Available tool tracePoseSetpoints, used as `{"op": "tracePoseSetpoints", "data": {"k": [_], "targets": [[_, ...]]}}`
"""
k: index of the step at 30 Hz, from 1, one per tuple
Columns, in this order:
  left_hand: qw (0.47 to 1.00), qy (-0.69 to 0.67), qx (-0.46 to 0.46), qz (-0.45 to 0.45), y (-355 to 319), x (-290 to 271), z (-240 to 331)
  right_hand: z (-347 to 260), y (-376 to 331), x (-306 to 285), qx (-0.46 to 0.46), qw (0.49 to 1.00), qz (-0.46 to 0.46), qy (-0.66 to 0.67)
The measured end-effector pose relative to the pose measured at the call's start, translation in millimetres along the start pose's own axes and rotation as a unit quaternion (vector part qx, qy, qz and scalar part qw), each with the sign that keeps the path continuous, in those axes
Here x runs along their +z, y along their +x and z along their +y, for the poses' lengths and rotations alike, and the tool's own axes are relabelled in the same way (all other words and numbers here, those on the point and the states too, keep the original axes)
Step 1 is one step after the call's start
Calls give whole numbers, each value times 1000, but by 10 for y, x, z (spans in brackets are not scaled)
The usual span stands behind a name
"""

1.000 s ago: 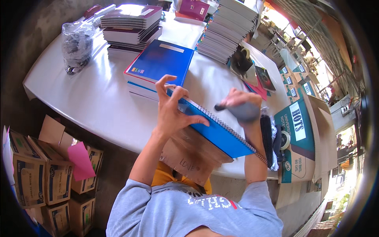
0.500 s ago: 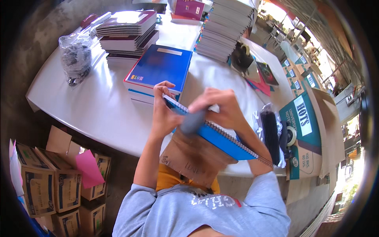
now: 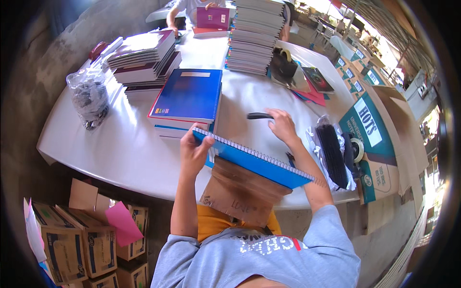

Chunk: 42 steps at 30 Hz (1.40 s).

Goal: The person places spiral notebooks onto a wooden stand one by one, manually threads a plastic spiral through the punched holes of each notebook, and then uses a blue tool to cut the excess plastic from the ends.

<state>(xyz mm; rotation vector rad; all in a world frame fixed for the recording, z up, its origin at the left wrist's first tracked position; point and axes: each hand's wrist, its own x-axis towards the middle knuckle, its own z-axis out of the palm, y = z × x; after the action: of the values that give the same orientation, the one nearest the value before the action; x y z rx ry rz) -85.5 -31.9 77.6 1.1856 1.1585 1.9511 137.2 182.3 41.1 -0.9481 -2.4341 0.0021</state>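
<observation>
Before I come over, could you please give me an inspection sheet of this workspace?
Surface: white table, glare in places.
Job's things: blue notebook, tilted; coil along its upper edge, running past its right end.
Clutter: notebook stacks, plastic bag with dark contents, tape roll.
Hands: left hand grips the notebook's left end; right hand holds a black tool apart from it.
Cables: nothing seen near the hands.
Surroundings: cartons lower left; a person across the table.

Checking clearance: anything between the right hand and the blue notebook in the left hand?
Yes: a small dark object shows between the right hand and the blue notebook. Otherwise, only white tabletop shows there.
</observation>
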Motion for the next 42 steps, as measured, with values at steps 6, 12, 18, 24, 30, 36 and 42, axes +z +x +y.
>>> {"op": "tracePoseSetpoints", "data": {"k": [6, 12, 18, 24, 30, 36, 42], "targets": [[982, 24, 147, 119, 218, 270, 548, 94, -987, -423, 267, 962, -52, 31], [881, 25, 365, 300, 199, 406, 1522, -138, -1751, -107, 253, 958, -87, -103], [867, 341, 364, -8, -740, 933, 895, -226, -1954, -244, 332, 935, -18, -125], [890, 377, 248, -57, -1284, 936, 360, -1064, -2227, -1226, 238, 909, 231, 253], [886, 378, 261, -65, -1304, 1138, 324, -1663, -2389, -1660, 131, 982, 68, 120], [874, 390, 281, -72, -1296, 1125, 270, -1703, -2323, -1672, 130, 980, 74, 128], [866, 398, 290, -81, -1294, 1132, 271, -1718, -2272, -1659, 119, 982, 48, 138]]}}
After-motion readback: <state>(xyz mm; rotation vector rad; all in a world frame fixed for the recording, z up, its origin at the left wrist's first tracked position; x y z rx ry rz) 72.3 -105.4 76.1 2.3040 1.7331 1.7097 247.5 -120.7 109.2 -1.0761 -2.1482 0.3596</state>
